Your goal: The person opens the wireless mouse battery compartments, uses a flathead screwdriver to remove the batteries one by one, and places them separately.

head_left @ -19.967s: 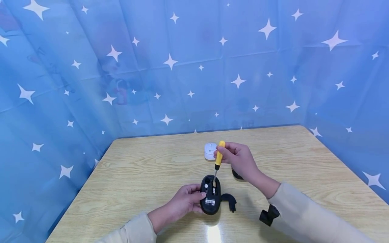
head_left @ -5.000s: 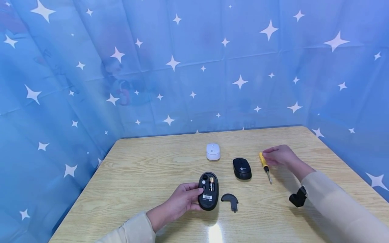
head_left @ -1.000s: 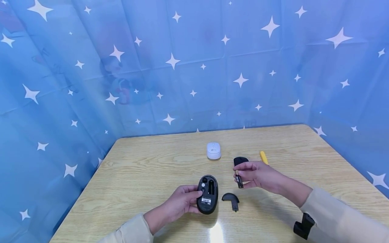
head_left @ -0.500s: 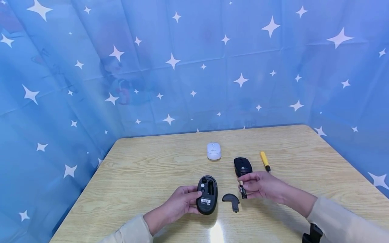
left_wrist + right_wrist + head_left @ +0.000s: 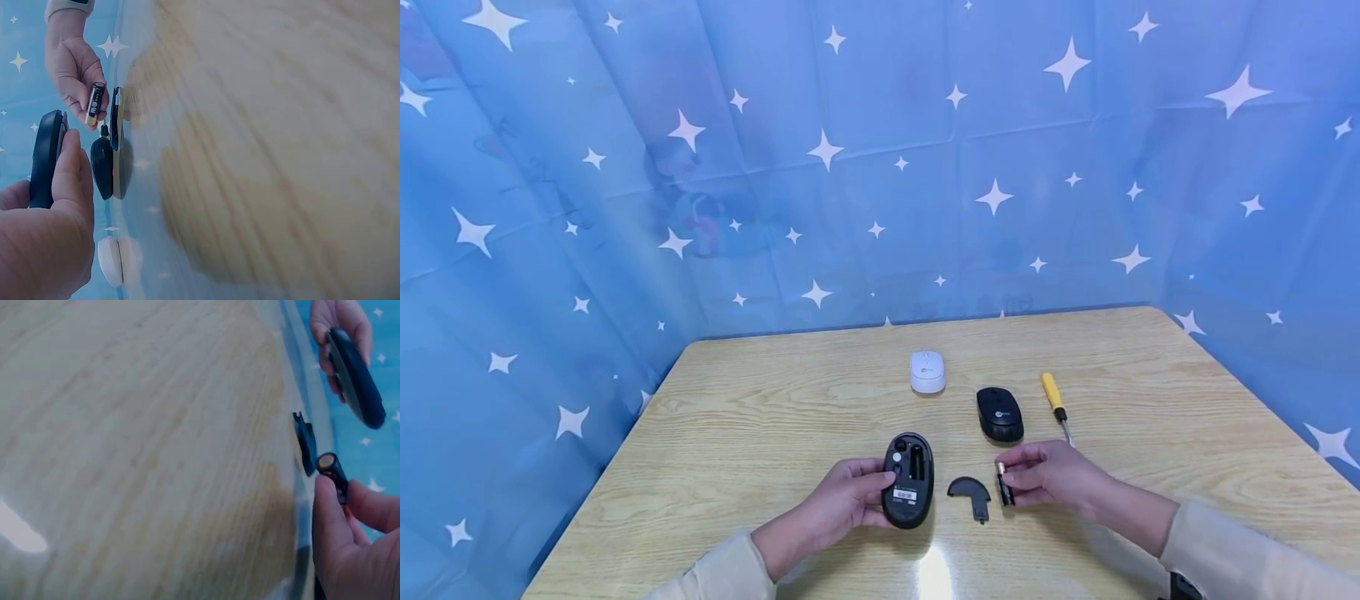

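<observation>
My left hand point(image 5: 850, 500) holds a black computer mouse point(image 5: 916, 502), underside up, fingers beneath and thumb on its edge. The battery slot in that underside is uncovered, with no battery seen inside. A dark battery point(image 5: 1007, 492) with a copper end is pinched between the thumb and fingers of my right hand point(image 5: 1063, 479), low over the table. The battery shows also in the left wrist view point(image 5: 95, 103). Between the hands lies the black battery cover point(image 5: 977, 497), flat on the wood. Whether a second battery sits behind the first cannot be told.
Behind the right hand stands another black mouse point(image 5: 1000, 414), right side up. Further back is a white mouse point(image 5: 927, 372). A yellow-handled screwdriver point(image 5: 1054, 397) lies to the right. Starry blue cloth point(image 5: 880, 183) hangs beyond the wooden table point(image 5: 737, 417).
Earlier the right hand held the screwdriver in the mouse, then laid it down; batteries have left the slot. In the last second the right hand came lower and nearer with the battery.
</observation>
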Action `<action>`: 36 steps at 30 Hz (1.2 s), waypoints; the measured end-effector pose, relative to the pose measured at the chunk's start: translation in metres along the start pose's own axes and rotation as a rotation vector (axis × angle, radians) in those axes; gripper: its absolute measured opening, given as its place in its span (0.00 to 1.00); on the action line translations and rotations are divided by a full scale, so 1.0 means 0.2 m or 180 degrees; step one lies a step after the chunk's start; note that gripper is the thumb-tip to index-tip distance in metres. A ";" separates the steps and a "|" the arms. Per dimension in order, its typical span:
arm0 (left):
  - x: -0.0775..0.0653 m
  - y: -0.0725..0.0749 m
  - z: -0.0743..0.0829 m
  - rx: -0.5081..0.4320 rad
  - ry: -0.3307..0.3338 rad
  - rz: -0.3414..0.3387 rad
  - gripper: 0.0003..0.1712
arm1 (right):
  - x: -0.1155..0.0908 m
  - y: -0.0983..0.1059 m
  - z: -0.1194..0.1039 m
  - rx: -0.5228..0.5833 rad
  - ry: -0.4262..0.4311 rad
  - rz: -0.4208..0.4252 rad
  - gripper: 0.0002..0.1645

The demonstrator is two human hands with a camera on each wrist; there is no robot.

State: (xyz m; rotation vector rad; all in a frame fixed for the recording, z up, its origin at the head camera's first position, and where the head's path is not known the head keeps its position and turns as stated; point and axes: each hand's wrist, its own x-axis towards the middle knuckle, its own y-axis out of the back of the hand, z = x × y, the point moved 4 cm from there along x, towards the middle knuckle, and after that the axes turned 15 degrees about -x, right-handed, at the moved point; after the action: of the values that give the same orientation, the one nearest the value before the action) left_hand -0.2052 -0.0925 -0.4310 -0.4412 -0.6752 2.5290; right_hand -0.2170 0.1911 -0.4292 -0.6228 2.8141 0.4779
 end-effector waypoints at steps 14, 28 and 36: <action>0.00 0.05 0.03 0.0022 -0.0103 0.0124 0.25 | 0.01 -0.03 0.02 -0.0388 0.0091 0.0383 0.22; 0.00 0.26 0.21 0.0050 -0.0356 0.0501 0.28 | 0.02 -0.07 0.01 -0.0929 0.0177 0.0807 0.17; -0.02 0.51 0.40 0.0083 -0.0554 0.0789 0.32 | 0.01 -0.07 0.00 -0.1016 0.0133 0.0845 0.15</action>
State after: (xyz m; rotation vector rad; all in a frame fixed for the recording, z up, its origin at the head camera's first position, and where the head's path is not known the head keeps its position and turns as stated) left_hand -0.2728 -0.2032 -0.4189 -0.3142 -0.6868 2.8326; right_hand -0.2119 0.1779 -0.4338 -0.3140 2.8967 0.9877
